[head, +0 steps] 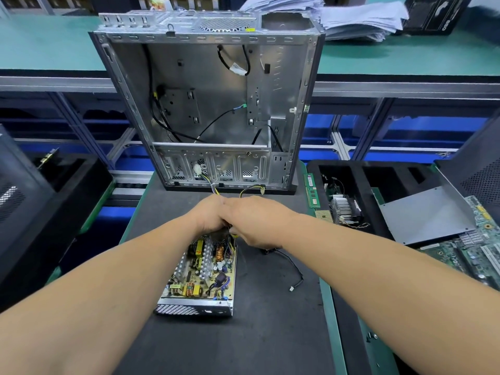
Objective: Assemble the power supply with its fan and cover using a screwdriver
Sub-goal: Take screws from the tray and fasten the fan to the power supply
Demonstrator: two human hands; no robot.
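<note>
Both hands are bunched together at the far end of the open power supply [201, 277], over its wire bundle.

The uncovered power supply is laid on the dark mat [243, 334], just in front of the empty computer case [208, 104]. The left hand [209, 215] and right hand [257, 220] are pressed side by side, fingers curled down onto the wires [216, 189]; the exact grip cannot be told. A loose cable [292, 269] is seen to the right.
</note>
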